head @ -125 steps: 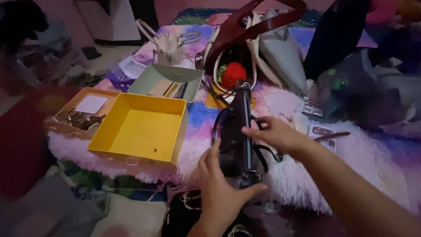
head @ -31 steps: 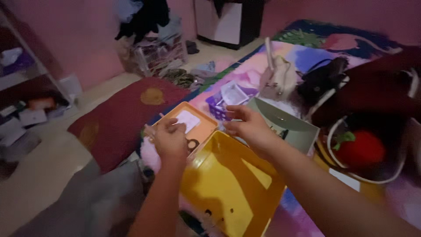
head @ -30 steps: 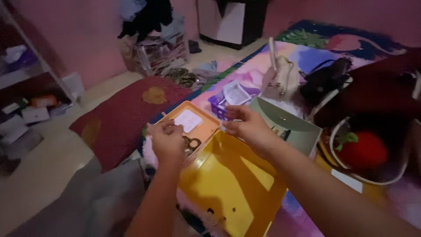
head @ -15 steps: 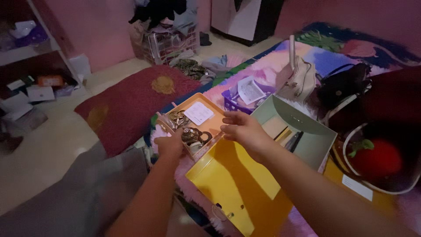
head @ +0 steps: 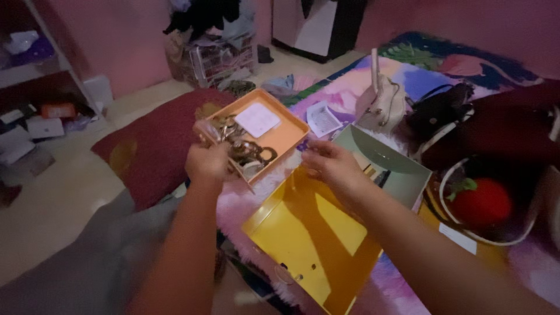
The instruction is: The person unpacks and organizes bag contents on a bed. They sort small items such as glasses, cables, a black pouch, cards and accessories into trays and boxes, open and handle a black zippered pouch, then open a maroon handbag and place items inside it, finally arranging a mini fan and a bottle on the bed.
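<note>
Orange tray, loaded with metal trinkets and a white card, is held above the fluffy rug by the left hand, fingers closed on its near edge. Right hand is spread open over the yellow box; beyond, a grey-green box is seen.

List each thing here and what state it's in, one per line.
Orange box: open, lifted and tilted, trinkets and a white card inside.
Left hand: gripping the orange box's near edge.
Right hand: open, over the yellow box's edge.
Yellow box: open, empty.
Green box: open.
</note>
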